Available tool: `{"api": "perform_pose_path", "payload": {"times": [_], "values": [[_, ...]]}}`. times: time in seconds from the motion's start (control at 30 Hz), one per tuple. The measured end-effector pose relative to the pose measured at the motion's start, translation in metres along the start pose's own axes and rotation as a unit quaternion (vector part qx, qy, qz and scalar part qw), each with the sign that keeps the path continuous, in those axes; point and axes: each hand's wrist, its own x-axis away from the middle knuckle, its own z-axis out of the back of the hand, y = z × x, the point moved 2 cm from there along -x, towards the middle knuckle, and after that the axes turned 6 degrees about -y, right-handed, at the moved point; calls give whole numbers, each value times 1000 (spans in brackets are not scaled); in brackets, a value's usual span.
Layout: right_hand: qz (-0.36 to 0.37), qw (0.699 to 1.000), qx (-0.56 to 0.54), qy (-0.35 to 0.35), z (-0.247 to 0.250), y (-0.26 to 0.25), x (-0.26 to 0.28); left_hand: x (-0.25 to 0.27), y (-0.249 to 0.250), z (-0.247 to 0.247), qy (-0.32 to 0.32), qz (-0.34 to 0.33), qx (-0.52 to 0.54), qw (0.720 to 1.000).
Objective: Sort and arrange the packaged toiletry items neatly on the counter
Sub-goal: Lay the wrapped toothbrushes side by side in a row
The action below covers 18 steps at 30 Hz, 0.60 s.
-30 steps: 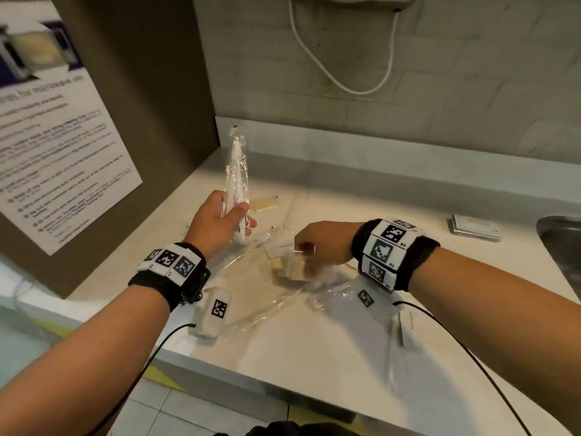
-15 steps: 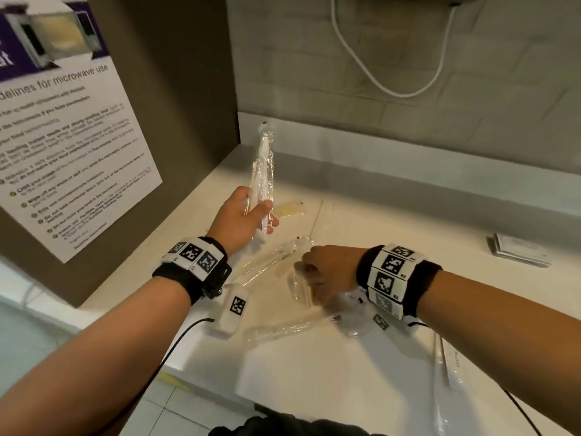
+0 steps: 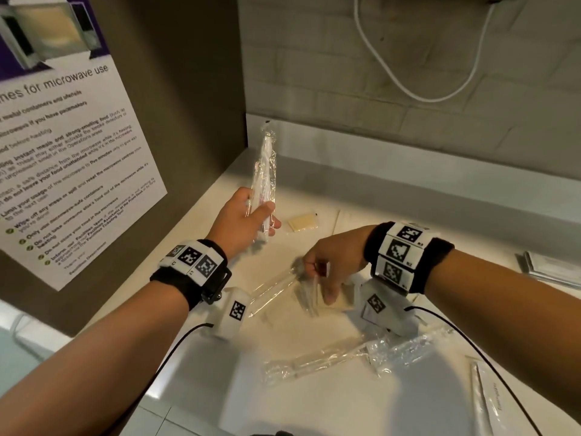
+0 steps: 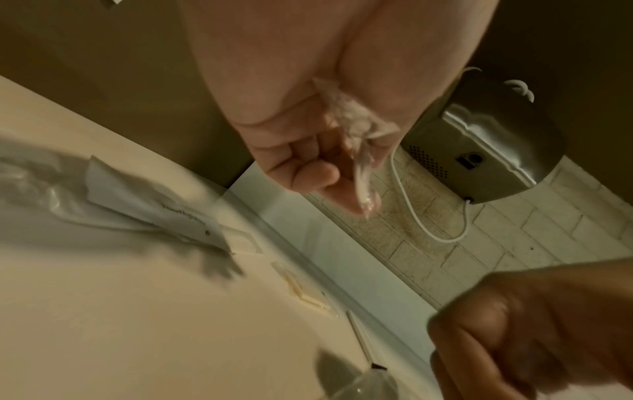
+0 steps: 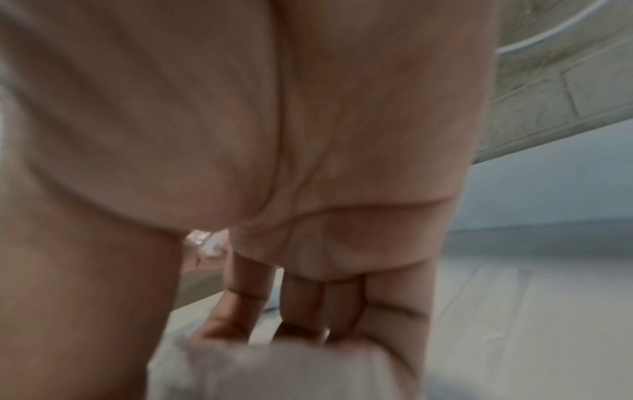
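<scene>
left hand (image 3: 243, 220) mid-frame, fingers wrapped round a plastic-wrapped toothbrush (image 3: 265, 171) held upright | right hand (image 3: 333, 262) lower center, pinching a clear wrapped packet (image 3: 276, 289) off the counter (image 3: 314, 404) | more packets lying lower right, pretty blurry tbh

Clear-wrapped long items: three — one upright wrapped toothbrush (image 3: 265, 177), one wrapped stick (image 3: 273, 291) lying mid-bench, one long wrapped piece (image 3: 317, 361) at the near edge. Yellow sachet (image 3: 302, 222): one. White paper sachet (image 3: 485, 401): one. Card stack (image 3: 548, 267): one.
</scene>
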Motion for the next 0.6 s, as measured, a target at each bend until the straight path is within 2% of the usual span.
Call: {"api": "perform_pose_path", "payload": {"times": [0.1,0.2,0.3,0.5,0.6], "values": [[2,999,-50,15,28,6,-6,-3,-6,1,4,24,62,998],[3,991,-109,83,67,15,-16,-11,-9,7,7,28,63,998],[-2,984,-139,116,95,20,-31,-16,-11,12,7,28,57,998],[-35,983,-69,166,108,30,-71,-24,-18,16,13,38,41,998],[-30,986,-62,154,102,35,-82,-26,-20,16,14,37,32,999]]}}
